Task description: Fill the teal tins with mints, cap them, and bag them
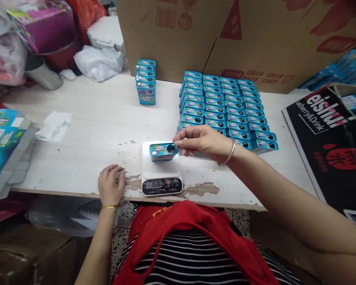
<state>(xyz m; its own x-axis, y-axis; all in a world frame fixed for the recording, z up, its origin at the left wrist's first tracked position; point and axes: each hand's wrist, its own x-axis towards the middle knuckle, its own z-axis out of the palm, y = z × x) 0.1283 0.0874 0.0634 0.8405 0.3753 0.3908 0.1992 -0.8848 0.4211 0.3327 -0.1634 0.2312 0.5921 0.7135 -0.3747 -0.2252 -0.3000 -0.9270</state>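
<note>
A small blue candy box (163, 151) lies on a white kitchen scale (161, 171) at the table's front edge; the scale's display is lit. My right hand (202, 141) pinches the box's right end with thumb and fingertips. My left hand (111, 184) rests on the table edge left of the scale, fingers curled inward; what they hold, if anything, is hidden. Behind my right hand, several rows of identical blue boxes (225, 109) stand packed together. A short stack of the same boxes (146, 82) stands apart further back.
A worn white table (91, 130) carries a large cardboard carton (240, 35) at the back and a black printed carton (334, 142) at the right. Flattened blue packaging (4, 146) lies at the left, near white paper (55, 126), a metal cup (43, 73) and plastic bags (99, 61).
</note>
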